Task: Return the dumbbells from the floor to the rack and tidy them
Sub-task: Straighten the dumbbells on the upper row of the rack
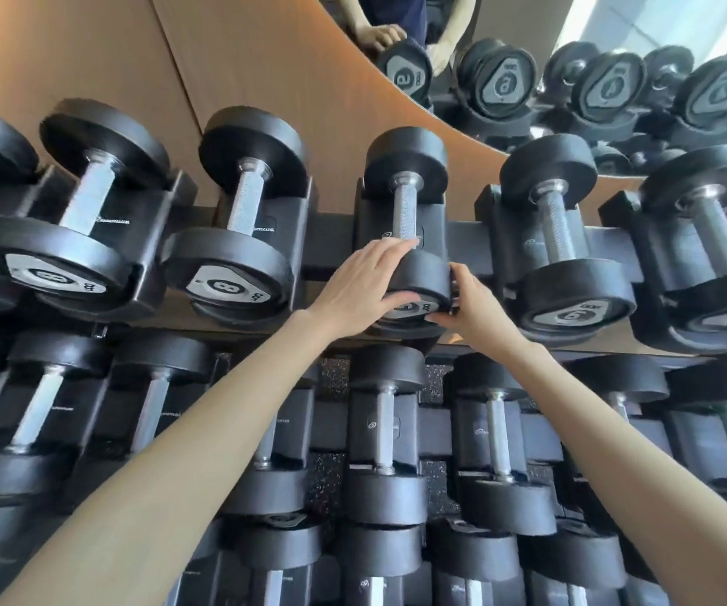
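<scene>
Black rubber heads cap the dumbbell (407,220) under both hands; it lies in a cradle on the top tier of the rack (331,247), its knurled steel handle running straight away from the person toward the tan wall (265,72), one head at the back, the other at the front edge. The left hand (361,286) lies over the front head with fingers spread, fingertips reaching the handle, so its grip is loosely laid on rather than clamped. The right hand (469,306) pinches the same head's right rim and face between thumb and fingers. An 8 dumbbell (233,238) sits in the next cradle to the left, a 6 dumbbell (567,251) to the right, both parallel. Lower tiers hold more dumbbells. A mirror (593,72) above reflects the row.
</scene>
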Demonstrator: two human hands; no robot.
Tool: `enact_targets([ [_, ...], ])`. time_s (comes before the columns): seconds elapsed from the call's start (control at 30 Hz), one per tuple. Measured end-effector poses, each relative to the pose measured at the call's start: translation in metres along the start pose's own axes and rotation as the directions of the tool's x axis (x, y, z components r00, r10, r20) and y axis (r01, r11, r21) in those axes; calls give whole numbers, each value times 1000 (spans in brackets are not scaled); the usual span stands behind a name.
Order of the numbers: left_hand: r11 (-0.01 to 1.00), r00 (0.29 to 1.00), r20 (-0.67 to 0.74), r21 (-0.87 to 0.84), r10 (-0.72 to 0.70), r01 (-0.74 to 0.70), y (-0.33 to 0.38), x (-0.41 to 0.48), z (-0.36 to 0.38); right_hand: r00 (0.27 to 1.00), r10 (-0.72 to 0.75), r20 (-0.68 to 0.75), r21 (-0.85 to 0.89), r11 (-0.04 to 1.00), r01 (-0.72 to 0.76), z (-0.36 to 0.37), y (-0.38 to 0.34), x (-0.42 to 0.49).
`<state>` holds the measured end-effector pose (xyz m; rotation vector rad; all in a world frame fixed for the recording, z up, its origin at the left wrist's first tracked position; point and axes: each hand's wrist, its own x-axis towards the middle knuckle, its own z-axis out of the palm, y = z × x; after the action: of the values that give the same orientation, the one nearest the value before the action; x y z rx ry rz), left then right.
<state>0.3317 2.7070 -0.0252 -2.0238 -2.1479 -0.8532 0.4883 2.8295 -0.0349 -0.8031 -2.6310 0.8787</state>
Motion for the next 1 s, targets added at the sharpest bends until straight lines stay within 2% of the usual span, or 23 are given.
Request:
enact_targets([
  [0.1,999,992,-128,-41,22,-27,-2,1,12,1000,-5,4,-31,1000,5,-1,1,4],
  [0.3,959,973,-229,-283,-40,-27,-19,-8,17,994,-100,35,-234,967,106,-13,-18,8],
  [0.4,903,962,-236,-428,-134,20,-23,-17,23,986,-140,87,-389,907,163,-22,-31,11],
  [0.57,829,951,-209,-554,-229,78,-26,-23,34,980,-139,144,-596,778,198,-32,-50,14],
  [0.67,749,906,-230,-650,-355,129,-27,-33,48,971,-190,143,-706,668,235,-33,-64,17],
  [0.73,695,874,-231,-703,-428,154,-28,-37,58,969,-207,134,-729,642,238,-31,-72,17],
  [0.77,677,871,-220,-718,-439,160,-28,-37,60,970,-204,129,-723,650,233,-30,-73,16],
  [0.83,689,894,-185,-705,-408,169,-29,-35,57,981,-170,96,-645,740,191,-29,-67,10],
  [0.9,752,927,-161,-638,-340,165,-29,-31,51,989,-144,43,-489,860,146,-27,-56,2],
  [1.0,842,963,-143,-526,-228,122,-26,-27,42,994,-108,-13,-355,930,97,-22,-37,-7],
])
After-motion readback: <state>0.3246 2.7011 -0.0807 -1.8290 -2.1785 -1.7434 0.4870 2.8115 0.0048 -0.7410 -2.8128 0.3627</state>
